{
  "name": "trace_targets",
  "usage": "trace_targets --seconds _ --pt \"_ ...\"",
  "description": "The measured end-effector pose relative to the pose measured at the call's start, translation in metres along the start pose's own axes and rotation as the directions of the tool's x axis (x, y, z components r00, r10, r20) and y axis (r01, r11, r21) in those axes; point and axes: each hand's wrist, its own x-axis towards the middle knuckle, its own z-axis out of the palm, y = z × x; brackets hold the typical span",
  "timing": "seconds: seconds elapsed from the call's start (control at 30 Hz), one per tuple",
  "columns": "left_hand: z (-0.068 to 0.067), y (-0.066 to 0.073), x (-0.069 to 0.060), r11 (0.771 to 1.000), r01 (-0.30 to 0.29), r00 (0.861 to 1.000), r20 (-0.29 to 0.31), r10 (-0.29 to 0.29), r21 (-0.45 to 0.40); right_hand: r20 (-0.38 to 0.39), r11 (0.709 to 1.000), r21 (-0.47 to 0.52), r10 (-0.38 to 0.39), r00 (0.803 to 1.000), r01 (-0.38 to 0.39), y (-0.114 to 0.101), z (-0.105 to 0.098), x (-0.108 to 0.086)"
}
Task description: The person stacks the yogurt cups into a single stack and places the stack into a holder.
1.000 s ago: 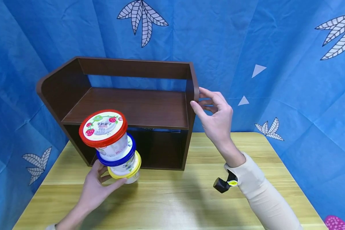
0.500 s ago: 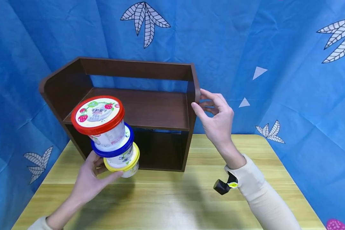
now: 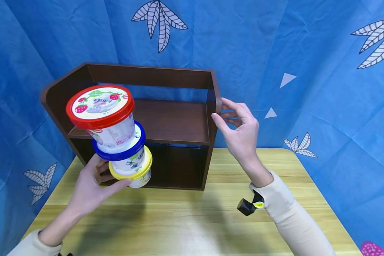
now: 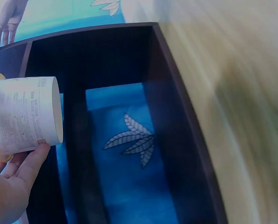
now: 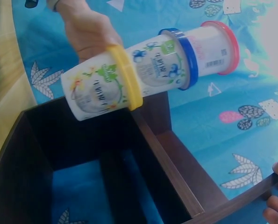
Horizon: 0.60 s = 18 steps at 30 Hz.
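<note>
Three white printed tubs are stacked one on another in the head view. The red-lidded tub (image 3: 112, 137) is on top, the blue-lidded tub (image 3: 131, 163) in the middle and the yellow-lidded tub (image 3: 142, 180) at the bottom. My left hand (image 3: 91, 190) grips the yellow-lidded tub, and the stack hangs above the table, in front of a dark brown two-tier shelf (image 3: 172, 121). In the left wrist view, my thumb lies along that tub (image 4: 26, 114) near its base. At the shelf's right side panel (image 3: 216, 96), my right hand (image 3: 241, 133) holds the front edge between thumb and fingers.
The shelf stands on a light wooden table (image 3: 185, 220), against a blue curtain (image 3: 243, 42) with white leaf prints. A raised side panel (image 3: 68, 92) closes the shelf's left end. A black wrist device (image 3: 248, 206) sits below my right cuff.
My left hand has lifted the stack of tubs higher and slightly left; the red lid now covers part of the upper tier. My right hand has stayed at the panel.
</note>
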Motion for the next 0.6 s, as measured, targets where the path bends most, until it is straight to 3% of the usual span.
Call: trace_targets --seconds 0.6 --pt "-0.026 0.024 0.024 0.999 -0.046 0.999 0.019 0.045 0.029 0.004 1.0 -0.003 -0.009 1.0 0.009 -0.001 -0.001 0.0"
